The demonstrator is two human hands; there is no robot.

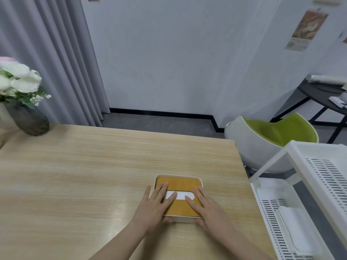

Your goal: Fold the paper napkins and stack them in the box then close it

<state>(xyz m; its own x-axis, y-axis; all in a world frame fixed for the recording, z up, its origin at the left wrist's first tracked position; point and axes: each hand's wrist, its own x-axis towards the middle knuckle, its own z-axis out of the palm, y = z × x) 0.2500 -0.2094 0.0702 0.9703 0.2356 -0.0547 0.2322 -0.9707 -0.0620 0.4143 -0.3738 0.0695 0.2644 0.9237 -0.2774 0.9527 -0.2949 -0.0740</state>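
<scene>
Both hands, left and right, rest with spread fingers on the lid (stiff, likely light, best pressed at its edges) of the box.

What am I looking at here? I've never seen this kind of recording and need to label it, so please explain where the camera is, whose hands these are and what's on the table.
There is no machine here. It is a single picture from a wide-angle camera worn on a person's head, looking forward and down, so the two bare arms coming in from the bottom are the wearer's own.

The left hand and right hand lie flat on the wooden lid of a white napkin box, fingers spread, thumbs at its near edge. Nothing is gripped; they seem to press the lid down. White paper shows through the lid's slot.

The box sits on a light wooden table. A vase of flowers stands far left; a white plastic rack is on the right.
</scene>
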